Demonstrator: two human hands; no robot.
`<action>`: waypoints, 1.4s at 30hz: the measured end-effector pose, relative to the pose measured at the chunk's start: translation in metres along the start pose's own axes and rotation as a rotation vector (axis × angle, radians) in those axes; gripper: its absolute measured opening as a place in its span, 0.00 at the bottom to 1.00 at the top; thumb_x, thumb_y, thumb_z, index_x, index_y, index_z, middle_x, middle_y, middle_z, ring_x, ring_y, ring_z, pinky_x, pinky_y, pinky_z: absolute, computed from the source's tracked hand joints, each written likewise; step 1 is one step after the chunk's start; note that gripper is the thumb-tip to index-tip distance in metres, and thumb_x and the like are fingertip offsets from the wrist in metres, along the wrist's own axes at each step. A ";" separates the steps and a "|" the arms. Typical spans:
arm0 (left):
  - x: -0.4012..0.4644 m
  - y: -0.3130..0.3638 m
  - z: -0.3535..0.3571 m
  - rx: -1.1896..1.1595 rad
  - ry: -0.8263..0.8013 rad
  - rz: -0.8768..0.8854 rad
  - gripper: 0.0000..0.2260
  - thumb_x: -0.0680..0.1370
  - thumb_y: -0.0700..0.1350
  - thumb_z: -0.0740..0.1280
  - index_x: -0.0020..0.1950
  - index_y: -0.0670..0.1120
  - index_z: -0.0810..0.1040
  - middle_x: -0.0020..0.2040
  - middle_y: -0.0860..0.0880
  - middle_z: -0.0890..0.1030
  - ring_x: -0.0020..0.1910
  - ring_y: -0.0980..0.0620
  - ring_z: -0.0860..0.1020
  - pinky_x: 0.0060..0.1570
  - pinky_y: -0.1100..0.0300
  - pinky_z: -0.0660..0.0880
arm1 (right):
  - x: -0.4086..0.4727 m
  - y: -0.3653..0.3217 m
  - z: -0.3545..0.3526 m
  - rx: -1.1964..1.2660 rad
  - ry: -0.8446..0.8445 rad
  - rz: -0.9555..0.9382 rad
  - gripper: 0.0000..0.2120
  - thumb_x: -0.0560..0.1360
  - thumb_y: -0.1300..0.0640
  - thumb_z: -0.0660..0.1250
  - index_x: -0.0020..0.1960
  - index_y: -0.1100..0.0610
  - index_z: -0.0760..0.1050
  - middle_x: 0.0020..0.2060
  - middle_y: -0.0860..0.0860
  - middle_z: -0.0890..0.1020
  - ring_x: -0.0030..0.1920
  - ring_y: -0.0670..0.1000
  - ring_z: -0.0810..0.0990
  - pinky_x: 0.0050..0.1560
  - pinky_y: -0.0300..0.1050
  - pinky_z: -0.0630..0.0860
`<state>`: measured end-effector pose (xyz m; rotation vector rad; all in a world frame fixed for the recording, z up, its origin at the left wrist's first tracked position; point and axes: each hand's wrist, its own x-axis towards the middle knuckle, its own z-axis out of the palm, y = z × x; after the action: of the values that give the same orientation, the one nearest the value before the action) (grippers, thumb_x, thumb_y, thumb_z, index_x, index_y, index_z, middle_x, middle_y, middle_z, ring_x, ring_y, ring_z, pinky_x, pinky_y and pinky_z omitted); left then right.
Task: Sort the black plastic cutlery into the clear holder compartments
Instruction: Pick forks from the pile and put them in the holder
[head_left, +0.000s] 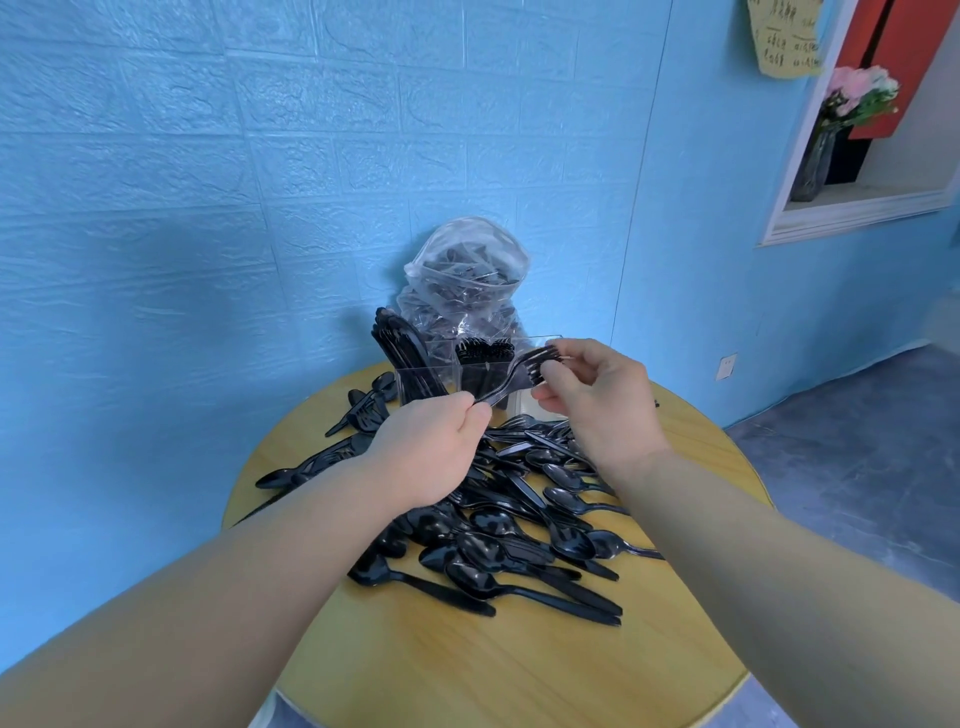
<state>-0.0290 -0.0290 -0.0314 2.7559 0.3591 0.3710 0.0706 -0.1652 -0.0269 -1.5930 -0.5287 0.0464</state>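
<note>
Bright even daylight, soft shadows on wall (156, 270), wide-angle edge warp, sharp.

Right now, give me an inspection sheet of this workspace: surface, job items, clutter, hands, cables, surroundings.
Surface: round wooden table, near part bare.
Job's things: clear holder at the far edge, cutlery standing in its left and middle compartments; loose pile of spoons, forks and knives mid-table.
Clutter: clear bag of more cutlery behind the holder.
Hands: left hand pinches the handle of a fork; right hand holds its tine end, just in front of the holder.
Cables: nothing seen.
Surroundings: blue wall, wall socket, vase of flowers in a niche.
</note>
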 end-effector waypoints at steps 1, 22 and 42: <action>0.005 0.001 0.000 0.011 0.023 0.018 0.17 0.83 0.52 0.48 0.37 0.47 0.64 0.34 0.48 0.70 0.35 0.49 0.71 0.37 0.53 0.67 | 0.003 -0.001 0.000 0.060 0.001 0.012 0.08 0.77 0.63 0.66 0.55 0.57 0.77 0.37 0.51 0.82 0.36 0.47 0.82 0.46 0.40 0.81; 0.109 -0.037 0.022 0.053 0.136 0.062 0.31 0.80 0.48 0.62 0.78 0.47 0.51 0.76 0.48 0.58 0.73 0.49 0.61 0.71 0.55 0.60 | 0.128 0.010 0.024 -0.828 -0.159 -0.714 0.10 0.76 0.62 0.64 0.52 0.56 0.83 0.45 0.54 0.85 0.43 0.59 0.81 0.46 0.51 0.77; 0.089 -0.026 0.036 0.181 0.414 0.326 0.21 0.76 0.40 0.66 0.69 0.44 0.71 0.65 0.47 0.73 0.65 0.46 0.67 0.69 0.55 0.61 | 0.104 0.037 -0.035 -0.758 -0.259 -0.376 0.25 0.75 0.66 0.57 0.71 0.51 0.67 0.62 0.47 0.77 0.61 0.48 0.74 0.62 0.41 0.68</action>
<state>0.0598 0.0098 -0.0548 2.9023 0.0350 1.0472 0.1864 -0.1609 -0.0283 -2.2029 -1.1353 -0.2638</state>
